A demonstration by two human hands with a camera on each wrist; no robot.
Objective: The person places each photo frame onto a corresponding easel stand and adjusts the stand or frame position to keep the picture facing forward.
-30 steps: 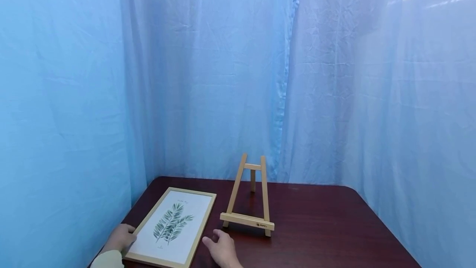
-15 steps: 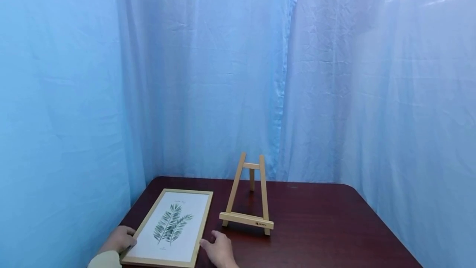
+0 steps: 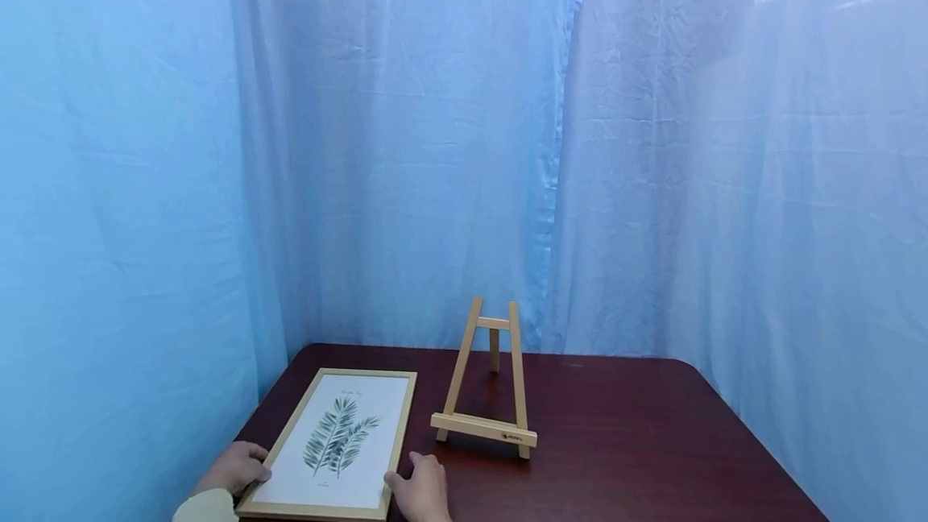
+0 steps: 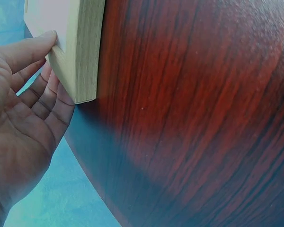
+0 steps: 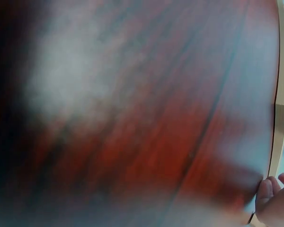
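A picture frame (image 3: 329, 440) with a pale wood border and a print of green fern-like leaves lies at the left of the dark table. My left hand (image 3: 234, 467) grips its left edge near the front corner; in the left wrist view the thumb (image 4: 40, 45) presses on the border while the other fingers go round the side. At the opposite long edge, my right hand (image 3: 420, 488) has its thumb on the border, with the fingers at the frame's side (image 5: 278, 137) in the right wrist view. Right of the frame, a small wooden easel (image 3: 484, 428) stands upright.
The dark red-brown table (image 3: 623, 441) has rounded far corners and stretches to the right of the easel. Light blue curtains (image 3: 435, 143) hang behind it and along both sides.
My right hand has moved left, from beside the picture frame to touching its right edge. The frame has turned slightly and now lies a little straighter. My left hand keeps its hold.
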